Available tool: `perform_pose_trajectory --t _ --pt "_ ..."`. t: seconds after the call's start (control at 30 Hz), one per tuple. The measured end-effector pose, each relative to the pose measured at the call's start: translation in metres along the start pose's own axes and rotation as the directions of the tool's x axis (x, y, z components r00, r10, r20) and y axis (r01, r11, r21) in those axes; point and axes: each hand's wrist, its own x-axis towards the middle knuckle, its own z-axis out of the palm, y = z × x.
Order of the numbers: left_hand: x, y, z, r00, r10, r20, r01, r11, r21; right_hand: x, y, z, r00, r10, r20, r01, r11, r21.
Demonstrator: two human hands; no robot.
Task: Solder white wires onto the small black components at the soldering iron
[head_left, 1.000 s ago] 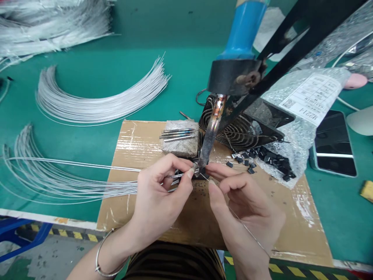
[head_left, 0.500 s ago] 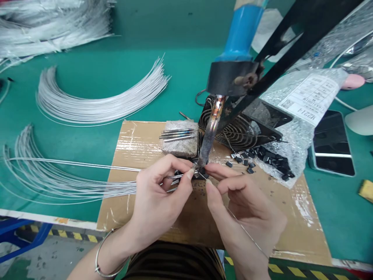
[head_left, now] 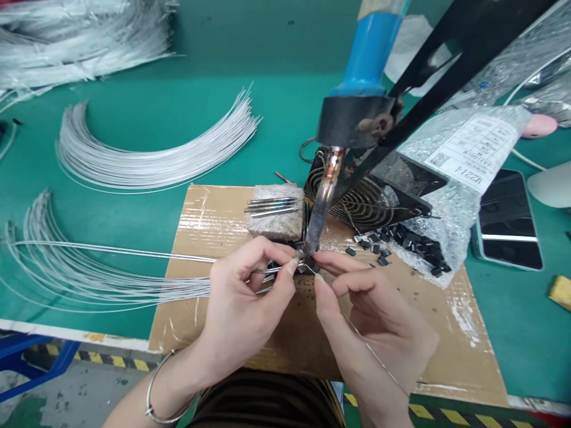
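My left hand point(head_left: 243, 297) is pinched on a bundle of thin grey wires point(head_left: 134, 285) that trail off to the left. Its fingertips hold the wire ends right under the tip of a fixed soldering iron point(head_left: 323, 202) with a blue handle. My right hand point(head_left: 375, 321) is pinched on a thin solder wire point(head_left: 375, 351) that runs back over my wrist; its fingertips also touch a small black part point(head_left: 311, 266) at the iron's tip. Both hands meet over a taped cardboard sheet point(head_left: 209, 226).
A sponge block point(head_left: 276, 223) carrying spare iron tips sits behind my left hand. A black fan point(head_left: 370, 199), loose black parts point(head_left: 379, 244) spilling from a labelled plastic bag point(head_left: 464, 160) and a phone point(head_left: 508, 220) lie to the right. Curved wire bundles point(head_left: 151, 154) lie on the green table.
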Motion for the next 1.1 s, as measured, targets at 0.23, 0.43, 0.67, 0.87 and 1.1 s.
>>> perform_pose_trajectory --t 0.23,0.43,0.67,0.87,1.1 --pt "0.0016 0.0003 0.0009 1.000 -0.006 -0.007 0.006 1.000 -0.031 -0.0013 -0.0003 -0.0016 1.000 0.015 0.016 -0.015 1.000 0.004" --pt "0.0009 0.0004 0.0002 1.000 -0.015 -0.004 0.014 1.000 -0.007 -0.0012 0.0013 -0.0007 1.000 0.000 0.008 0.000 1.000 0.000" --pt "-0.0013 0.0003 -0.0010 1.000 -0.006 0.015 0.006 1.000 -0.002 -0.0012 0.0019 -0.0012 1.000 -0.015 0.004 0.015 1.000 -0.014" --pt "0.0005 0.0013 -0.0002 1.000 0.002 0.003 -0.002 1.000 -0.020 -0.0014 0.0012 -0.0003 1.000 -0.025 0.002 0.025 1.000 -0.014" --pt "0.0016 0.0001 0.0006 1.000 0.004 0.006 -0.004 1.000 -0.027 -0.0022 0.0012 0.0005 1.000 -0.014 -0.002 0.014 1.000 -0.023"
